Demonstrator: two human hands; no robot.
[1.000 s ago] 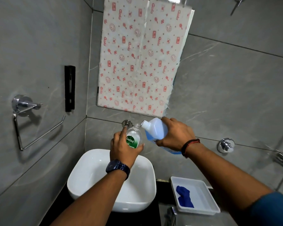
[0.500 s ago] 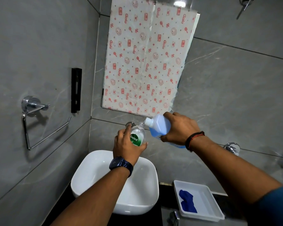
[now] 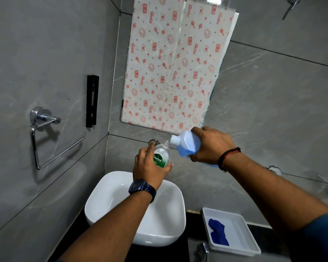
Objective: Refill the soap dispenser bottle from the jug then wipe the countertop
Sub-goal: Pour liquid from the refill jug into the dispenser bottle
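— Soap dispenser bottle (image 3: 161, 156)?
— Clear, green Dettol label, held upright above the white basin (image 3: 110, 195) — gripped from behind in the left hand (image 3: 149, 168), fingers curled tight round the body, open neck at the top.

— And the jug (image 3: 187, 145)?
— Tipped sideways, white spout touching or just over the bottle's neck; blue liquid pooled in the lower half. Clasped in the right hand (image 3: 212, 145), fingers wrapped closed over the far end. Cannot tell whether liquid is flowing.

— Around them?
— Dark watch (image 3: 142, 188) on the left wrist, red-and-black thread band (image 3: 228, 155) on the right. Chrome tap fitting (image 3: 153, 142) on the wall just behind the bottle. Dark bench (image 3: 257, 229) under the basin, with a white tray (image 3: 248, 242) to the right, well apart from the hands, holding a crumpled blue cloth (image 3: 218, 232). Patterned paper sheet (image 3: 170, 63) covering the wall panel above — grey tiles all round, chrome towel ring (image 3: 45, 137) on the left wall.
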